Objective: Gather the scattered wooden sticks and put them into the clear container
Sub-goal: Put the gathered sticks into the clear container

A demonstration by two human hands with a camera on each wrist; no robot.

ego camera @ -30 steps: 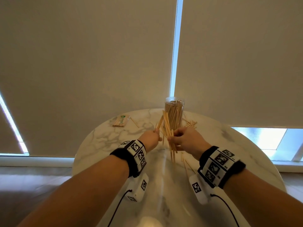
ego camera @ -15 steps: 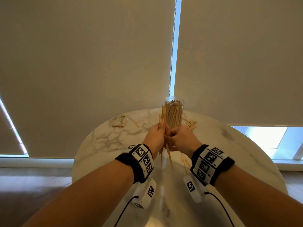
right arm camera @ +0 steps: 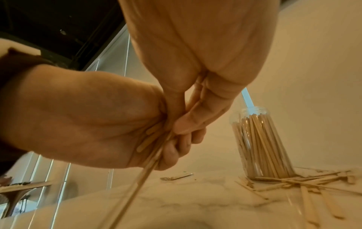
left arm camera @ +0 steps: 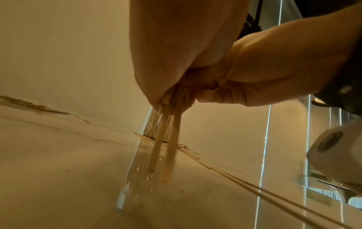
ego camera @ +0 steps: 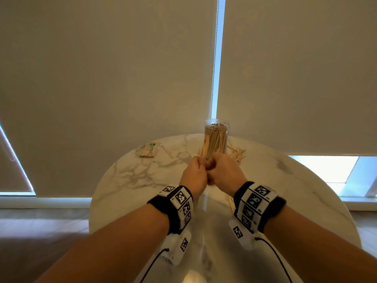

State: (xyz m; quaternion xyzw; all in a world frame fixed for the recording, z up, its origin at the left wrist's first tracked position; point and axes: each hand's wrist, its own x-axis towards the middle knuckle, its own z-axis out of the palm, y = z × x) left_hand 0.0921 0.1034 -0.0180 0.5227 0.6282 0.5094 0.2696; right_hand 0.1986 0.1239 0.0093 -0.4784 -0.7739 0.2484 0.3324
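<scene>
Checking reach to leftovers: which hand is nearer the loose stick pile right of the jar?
Right. The right hand sits just below-left of the loose stick pile; the left hand is farther left, beyond the right hand, both gripping a bundle of sticks.

Both forearms extend forward and converge at the centre, each wrist wearing a black band with square-patterned marker blocks. The left hand (ego camera: 193, 174) and right hand (ego camera: 223, 170) press together, knuckle against knuckle. The fingers of both hands are curled (thumbs pinching inward) around one shared bundle of wooden sticks (left arm camera: 166, 139), held near upright above the table.
</scene>
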